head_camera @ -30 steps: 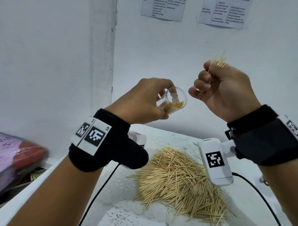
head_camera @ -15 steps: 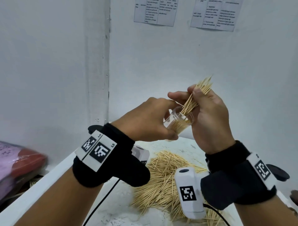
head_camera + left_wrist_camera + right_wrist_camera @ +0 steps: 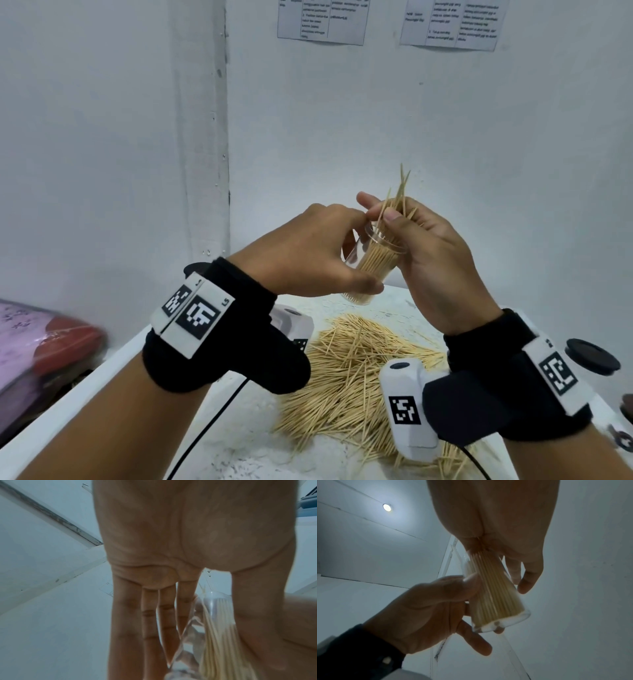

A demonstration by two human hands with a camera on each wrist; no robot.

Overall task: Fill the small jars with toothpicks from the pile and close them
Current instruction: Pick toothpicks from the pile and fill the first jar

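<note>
While gripped by left hand (image 3: 308, 253), jar (image 3: 371, 263) against right hand (image 3: 431, 260).

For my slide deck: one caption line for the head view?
Left hand holds a jar while right hand feeds toothpicks in, above the pile.

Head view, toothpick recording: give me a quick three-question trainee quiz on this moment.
1. True or false: the jar has its lid on.
2. Which hand holds the jar: A left, B right?
3. Fill in: the right hand pinches a bunch of ____ at the jar's mouth.

Key: 1 false, its mouth is open. 2 A, the left hand. 3 toothpicks; the pile lies on the table below.
</note>
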